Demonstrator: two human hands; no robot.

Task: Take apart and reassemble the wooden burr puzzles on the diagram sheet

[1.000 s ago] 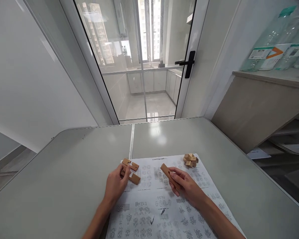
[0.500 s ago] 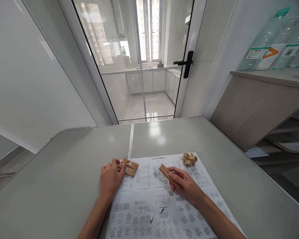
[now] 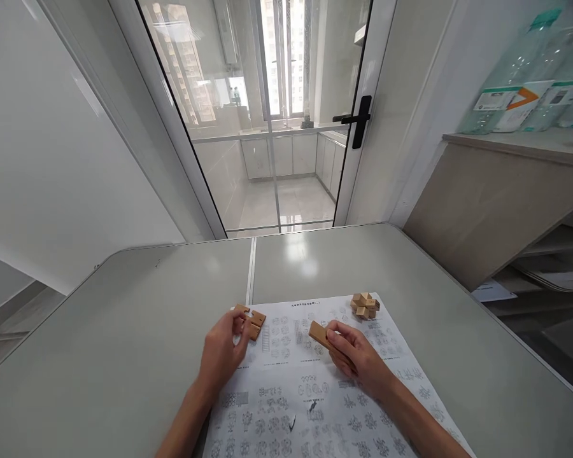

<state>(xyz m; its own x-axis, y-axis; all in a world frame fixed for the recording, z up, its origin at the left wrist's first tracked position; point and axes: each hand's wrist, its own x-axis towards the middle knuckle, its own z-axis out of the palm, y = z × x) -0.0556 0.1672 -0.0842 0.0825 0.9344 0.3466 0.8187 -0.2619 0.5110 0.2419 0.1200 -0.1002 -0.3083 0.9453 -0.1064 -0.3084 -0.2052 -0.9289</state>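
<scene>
My right hand [image 3: 356, 353] is closed around a flat wooden puzzle piece [image 3: 319, 333], held tilted above the printed sheet [image 3: 286, 356]. One end of that piece sticks out to the left past my thumb. At the sheet's upper left corner, my left hand [image 3: 223, 346] has its thumb and fingers curled in on notched wooden puzzle pieces [image 3: 256, 317]. The fingers hide part of these pieces. Beyond my right hand, an assembled wooden burr puzzle [image 3: 365, 306] sits on the sheet's upper right corner.
The sheet of small diagrams lies on a grey table [image 3: 124, 337] with a seam [image 3: 251, 270]. Past the far edge stands a glass door with a black handle [image 3: 361, 122]. At right, plastic bottles [image 3: 499, 102] stand on a wooden shelf [image 3: 516, 149].
My left hand has shifted right and slightly down, its fingers now more over the notched pieces. My right hand has moved slightly right with its piece, which is turned a little.
</scene>
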